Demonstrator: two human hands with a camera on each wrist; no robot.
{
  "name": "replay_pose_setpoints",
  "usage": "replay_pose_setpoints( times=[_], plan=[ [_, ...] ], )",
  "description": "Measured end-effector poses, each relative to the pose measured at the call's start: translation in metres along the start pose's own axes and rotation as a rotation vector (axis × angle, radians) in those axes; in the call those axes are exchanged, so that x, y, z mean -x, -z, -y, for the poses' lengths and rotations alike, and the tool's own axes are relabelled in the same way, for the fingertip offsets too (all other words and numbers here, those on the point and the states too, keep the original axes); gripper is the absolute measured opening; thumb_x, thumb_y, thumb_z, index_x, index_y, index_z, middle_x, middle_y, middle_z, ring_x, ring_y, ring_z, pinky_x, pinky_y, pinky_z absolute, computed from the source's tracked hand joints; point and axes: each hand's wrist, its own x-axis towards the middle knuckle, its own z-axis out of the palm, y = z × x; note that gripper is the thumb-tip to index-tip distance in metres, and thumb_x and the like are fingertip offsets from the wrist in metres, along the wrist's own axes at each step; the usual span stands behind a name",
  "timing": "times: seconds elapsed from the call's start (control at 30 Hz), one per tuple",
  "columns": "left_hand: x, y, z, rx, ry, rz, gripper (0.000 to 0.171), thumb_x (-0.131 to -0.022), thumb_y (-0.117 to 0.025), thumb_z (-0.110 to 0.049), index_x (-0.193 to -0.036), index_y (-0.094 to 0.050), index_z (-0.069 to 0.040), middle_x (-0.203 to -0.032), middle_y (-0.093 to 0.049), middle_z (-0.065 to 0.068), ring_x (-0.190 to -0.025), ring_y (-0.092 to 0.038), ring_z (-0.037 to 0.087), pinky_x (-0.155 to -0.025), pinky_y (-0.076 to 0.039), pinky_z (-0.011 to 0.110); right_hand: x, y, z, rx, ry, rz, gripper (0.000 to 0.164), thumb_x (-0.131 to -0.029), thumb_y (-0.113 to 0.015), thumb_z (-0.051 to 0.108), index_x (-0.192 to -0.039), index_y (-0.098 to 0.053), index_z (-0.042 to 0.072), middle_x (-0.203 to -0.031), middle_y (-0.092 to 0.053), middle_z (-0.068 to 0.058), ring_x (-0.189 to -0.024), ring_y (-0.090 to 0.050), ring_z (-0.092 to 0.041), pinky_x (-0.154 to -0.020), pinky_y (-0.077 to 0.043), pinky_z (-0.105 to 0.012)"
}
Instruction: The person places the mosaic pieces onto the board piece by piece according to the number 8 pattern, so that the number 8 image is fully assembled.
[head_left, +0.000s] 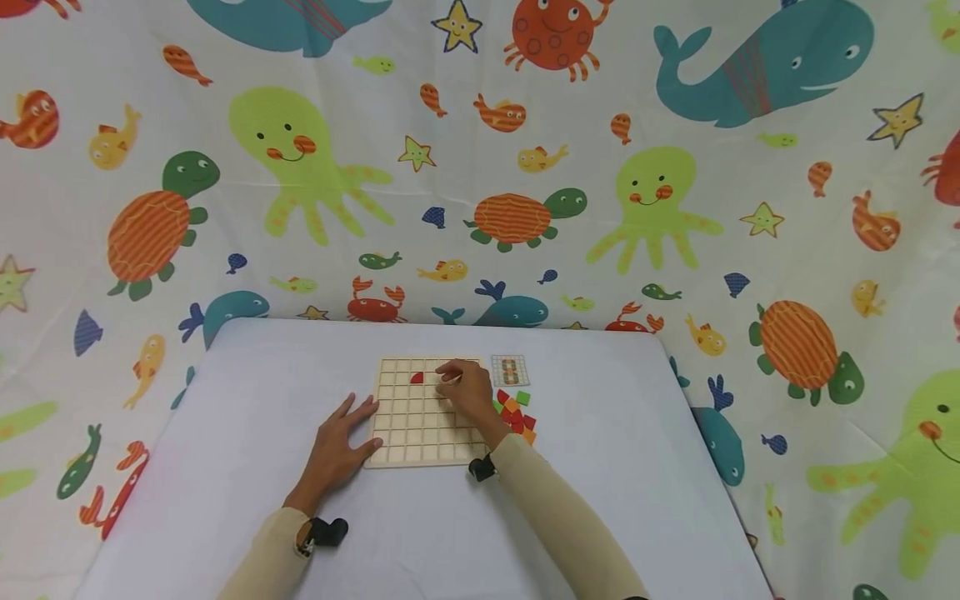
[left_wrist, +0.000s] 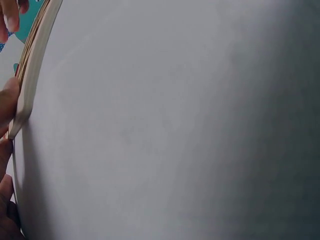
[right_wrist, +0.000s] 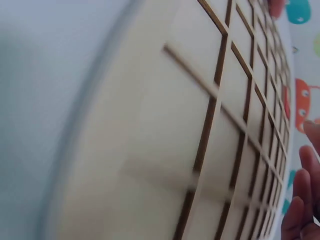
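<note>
A pale wooden grid board (head_left: 408,425) lies on the white table, with one red quarter-round piece (head_left: 417,378) in a cell of an upper row. My left hand (head_left: 337,446) rests at the board's left edge, fingers spread and thumb at its lower left side. In the left wrist view, fingers (left_wrist: 7,102) touch the board's rim (left_wrist: 35,70). Over the upper right cells reaches my right hand (head_left: 471,396), its thumb and index tips apart and no piece showing between them. The right wrist view catches its fingers (right_wrist: 302,192) loosely bent above the grid (right_wrist: 215,140).
Right of the board lies a loose pile of red, orange and green pieces (head_left: 517,419), partly behind the right wrist. A small pattern card (head_left: 510,371) sits above the pile. Behind the table (head_left: 615,417) hangs a cloth (head_left: 465,167) printed with sea animals.
</note>
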Motion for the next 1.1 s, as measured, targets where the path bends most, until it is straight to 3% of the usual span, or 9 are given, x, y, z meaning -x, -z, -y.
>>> replay_pose_setpoints(
  times=[0.2,0.57,0.8,1.1],
  plan=[
    [0.0,0.0,0.002,0.009,-0.003,-0.003,0.071,-0.09,-0.083,-0.016,-0.154,-0.055,-0.008,-0.165,-0.048,0.011,-0.16,-0.026,0.049,-0.126,-0.024,0.072,0.018,0.034,-0.022,-0.058,0.019,-0.029,0.023,-0.093,-0.081,0.011,-0.115,-0.08,0.011,-0.097,-0.075,-0.003,-0.083,-0.063,-0.017,-0.074,-0.056,-0.028],
    [0.0,-0.002,0.004,0.018,-0.036,-0.023,0.069,-0.089,-0.083,-0.016,-0.152,-0.057,-0.006,-0.163,-0.05,0.013,-0.159,-0.028,0.051,-0.125,-0.025,0.073,0.036,0.089,-0.06,-0.034,-0.169,-0.151,0.024,-0.095,-0.079,0.01,-0.118,-0.081,0.016,-0.104,-0.073,-0.005,-0.093,-0.061,-0.024,-0.078,-0.06,-0.028],
    [0.0,-0.002,0.005,0.015,-0.012,-0.009,0.07,-0.09,-0.083,-0.018,-0.153,-0.056,-0.008,-0.165,-0.049,0.011,-0.16,-0.027,0.049,-0.126,-0.024,0.073,0.041,0.096,-0.07,0.032,-0.257,-0.098,0.024,-0.095,-0.079,0.012,-0.117,-0.082,0.019,-0.108,-0.071,-0.007,-0.095,-0.06,-0.023,-0.07,-0.058,-0.024],
    [0.0,-0.003,0.005,0.02,-0.013,-0.02,0.069,-0.09,-0.084,-0.016,-0.153,-0.057,-0.008,-0.165,-0.049,0.011,-0.16,-0.027,0.049,-0.126,-0.024,0.072,0.04,0.093,-0.075,0.109,-0.234,-0.033,0.02,-0.095,-0.079,0.012,-0.114,-0.081,0.017,-0.102,-0.065,-0.007,-0.097,-0.057,-0.024,-0.073,-0.054,-0.025]
  ],
)
